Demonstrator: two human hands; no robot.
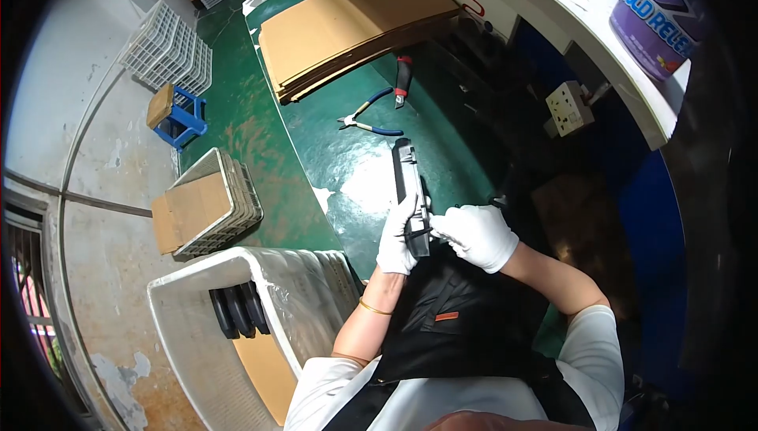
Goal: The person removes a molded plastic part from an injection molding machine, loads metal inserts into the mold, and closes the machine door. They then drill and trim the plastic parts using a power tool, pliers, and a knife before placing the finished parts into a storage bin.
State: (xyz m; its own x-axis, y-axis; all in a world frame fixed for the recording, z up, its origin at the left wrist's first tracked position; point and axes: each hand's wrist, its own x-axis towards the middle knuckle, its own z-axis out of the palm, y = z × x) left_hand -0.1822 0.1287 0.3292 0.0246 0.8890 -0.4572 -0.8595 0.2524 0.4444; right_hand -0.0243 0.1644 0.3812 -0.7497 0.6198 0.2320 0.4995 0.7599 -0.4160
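Left grip (396, 237), white-gloved, was closed around the lower half of a long dark part (407, 174), thumb along its face. Part was held above the near end of the green worktop (328, 147), its free end aimed at the far end. Right grip (478, 235), also gloved, had curled fingers at the part's right side, near its lower end; could not tell whether they pinched anything.

Pliers (348, 121), handles spread, lay past the part's free end, nose toward the left edge. Knife (403, 76) lay just beside them, toward the far end, where a cardboard stack (355, 24) was set. Off the left edge, near corner: crate (178, 332) containing black pieces (239, 309).
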